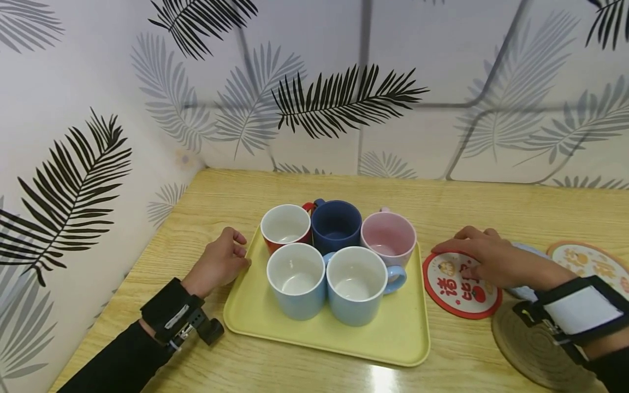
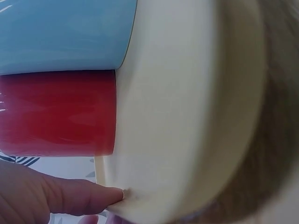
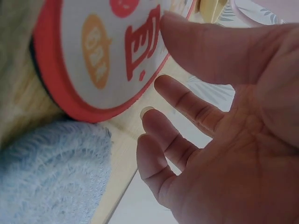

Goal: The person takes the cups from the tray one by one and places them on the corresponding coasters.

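My left hand (image 1: 219,261) is at the left rim of a yellow tray (image 1: 324,335). In the left wrist view its thumb (image 2: 88,195) lies on the rim, with other fingers below the edge. Closest to that hand on the tray are a red mug (image 2: 56,114) and a light blue mug (image 1: 297,286). My right hand (image 1: 498,259) pinches a round red-rimmed coaster (image 1: 444,292) with red lettering, beside the tray's right edge. Its thumb rests on the printed face; three fingers (image 3: 187,105) show spread beyond the coaster's edge in the right wrist view.
Also on the tray are a second light blue mug (image 1: 357,295), a dark blue mug (image 1: 336,224) and a pink mug (image 1: 388,234). Right of the tray lie a brown round mat (image 1: 521,344), a blue woven coaster (image 3: 56,172) and an orange-rimmed coaster (image 1: 589,262). A patterned wall (image 1: 324,147) stands behind.
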Action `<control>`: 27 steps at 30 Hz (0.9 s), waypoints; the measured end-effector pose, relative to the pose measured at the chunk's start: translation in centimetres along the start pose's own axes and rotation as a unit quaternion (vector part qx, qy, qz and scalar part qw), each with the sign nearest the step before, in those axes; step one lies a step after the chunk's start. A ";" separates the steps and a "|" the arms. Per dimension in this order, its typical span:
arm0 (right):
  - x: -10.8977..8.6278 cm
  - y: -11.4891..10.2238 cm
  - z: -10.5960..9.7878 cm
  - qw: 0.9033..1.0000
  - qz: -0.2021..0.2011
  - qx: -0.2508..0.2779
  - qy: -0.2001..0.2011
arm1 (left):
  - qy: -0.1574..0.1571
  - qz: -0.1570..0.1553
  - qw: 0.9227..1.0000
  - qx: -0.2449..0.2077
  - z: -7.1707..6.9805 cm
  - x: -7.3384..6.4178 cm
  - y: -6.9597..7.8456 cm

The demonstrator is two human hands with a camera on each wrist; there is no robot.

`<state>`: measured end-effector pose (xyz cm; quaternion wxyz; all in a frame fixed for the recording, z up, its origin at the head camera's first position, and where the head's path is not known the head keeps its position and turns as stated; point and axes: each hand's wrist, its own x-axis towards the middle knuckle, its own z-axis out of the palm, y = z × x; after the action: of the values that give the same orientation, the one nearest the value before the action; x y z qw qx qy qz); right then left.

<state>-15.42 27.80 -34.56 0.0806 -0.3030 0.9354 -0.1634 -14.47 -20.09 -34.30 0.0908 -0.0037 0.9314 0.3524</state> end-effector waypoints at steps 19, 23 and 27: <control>-0.6 -0.8 -0.7 0.996 0.051 0.019 0.068 | 0.000 0.019 0.999 0.028 0.1 0.3 -0.1; -0.7 -1.0 -0.6 0.995 0.067 0.024 0.064 | -0.001 0.022 0.999 0.025 0.1 0.3 -0.2; -0.6 -1.0 -0.5 0.995 0.075 0.028 0.065 | -0.002 0.023 0.999 0.026 0.1 0.2 -0.1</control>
<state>-14.49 27.50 -33.74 0.0398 -0.2184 0.9538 -0.2023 -14.68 -20.07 -34.45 0.0851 0.0206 0.9399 0.3300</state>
